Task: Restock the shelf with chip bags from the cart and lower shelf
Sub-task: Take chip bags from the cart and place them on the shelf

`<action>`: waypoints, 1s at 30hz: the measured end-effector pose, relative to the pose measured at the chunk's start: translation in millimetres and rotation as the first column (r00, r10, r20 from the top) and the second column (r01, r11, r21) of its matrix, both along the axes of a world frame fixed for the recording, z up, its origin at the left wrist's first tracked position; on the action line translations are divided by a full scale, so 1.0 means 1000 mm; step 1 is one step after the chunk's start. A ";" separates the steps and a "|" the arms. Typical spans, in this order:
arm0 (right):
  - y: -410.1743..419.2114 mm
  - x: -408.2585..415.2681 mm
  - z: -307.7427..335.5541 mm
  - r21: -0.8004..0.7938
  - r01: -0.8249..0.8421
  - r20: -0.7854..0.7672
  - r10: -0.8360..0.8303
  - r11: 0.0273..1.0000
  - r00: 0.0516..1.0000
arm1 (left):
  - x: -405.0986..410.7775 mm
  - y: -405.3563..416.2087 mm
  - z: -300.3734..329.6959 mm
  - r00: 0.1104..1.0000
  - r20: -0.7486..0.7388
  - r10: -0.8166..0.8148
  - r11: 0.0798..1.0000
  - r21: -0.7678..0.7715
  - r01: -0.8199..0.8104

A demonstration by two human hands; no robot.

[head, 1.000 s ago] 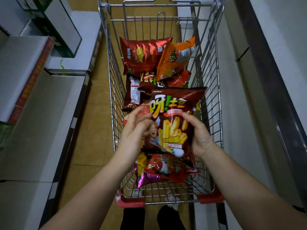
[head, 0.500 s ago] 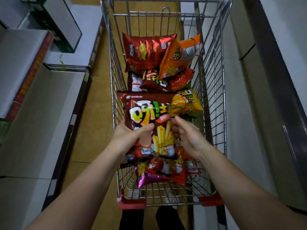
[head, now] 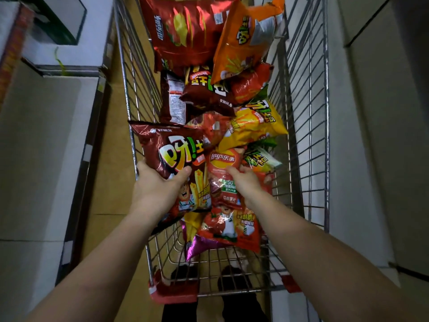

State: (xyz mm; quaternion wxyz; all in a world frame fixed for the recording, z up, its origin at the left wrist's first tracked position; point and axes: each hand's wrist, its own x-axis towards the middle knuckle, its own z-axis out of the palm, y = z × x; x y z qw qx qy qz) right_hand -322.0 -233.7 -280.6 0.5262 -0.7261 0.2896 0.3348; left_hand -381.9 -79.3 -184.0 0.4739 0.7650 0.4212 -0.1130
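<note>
Now, with the left hand (head: pixel 160 184) gripping the dark red chip bag (head: pixel 176 163) at the cart's (head: pixel 308 126) left wall and the right hand (head: pixel 243 180) curling onto the red Lay's bag (head: pixel 222 173), pinch edges and lift both 2 gently

Pretty dim overall, muddy yellowish cast everywhere. Brightest patches on the pale shelf boards (head: pixel 362 140) at 3 o'clock and the white ledge (head: pixel 76 52) toward 10. Dark falloff into the corners at 1 and 11. Sharp little glints on the glossy dark red foil chip bag (head: pixel 185 31) at 12 and on the silver wire shopping cart (head: pixel 299 126). Motion smear on the far bags up top, softness around both forearms at 7 and 5. Heavy wide-angle bending, cart sides splaying outward, shelf edges leaning. Noticeable compression mush in the shadows.
</note>
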 end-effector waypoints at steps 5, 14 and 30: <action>0.004 0.017 -0.018 -0.009 0.077 -0.039 -0.078 0.997 0.996 | 0.002 0.002 -0.007 1.000 0.021 -0.005 1.000 0.015 0.004; -0.004 -0.003 0.014 0.175 0.243 -0.280 -0.188 0.954 0.941 | -0.003 0.000 0.006 1.000 0.021 -0.015 1.000 0.007 0.015; -0.016 -0.014 0.165 0.289 0.194 0.404 -0.303 0.937 0.863 | 0.006 0.007 0.099 0.902 0.418 -0.107 0.994 0.040 0.099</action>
